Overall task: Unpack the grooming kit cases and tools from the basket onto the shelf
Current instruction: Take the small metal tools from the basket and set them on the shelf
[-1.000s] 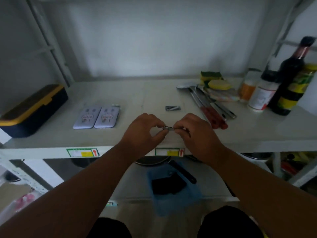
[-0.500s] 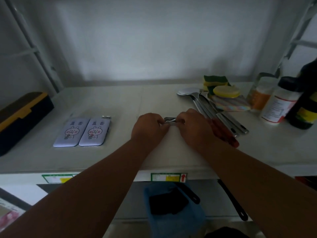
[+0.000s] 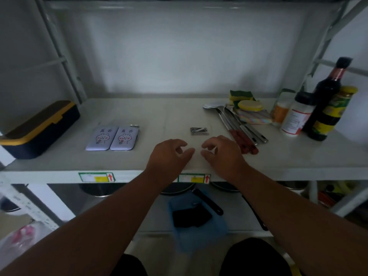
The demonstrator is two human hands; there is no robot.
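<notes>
Cases [image 3: 113, 138]: two | clippers [image 3: 199, 131]: apparently two, blurred | left hand [image 3: 169, 156], right hand [image 3: 223, 155]: fingers apart, empty

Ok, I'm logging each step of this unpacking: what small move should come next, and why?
Probably reach down to the blue basket below: both the left hand and right hand are empty, the metal clippers lie on the shelf beside the two cases, and something dark remains in the basket.

White shelf [image 3: 159, 108] holds two cases [image 3: 113, 138] left of the grips, nail clippers [image 3: 198, 131] just beyond, utensils [image 3: 239, 126] right.
</notes>
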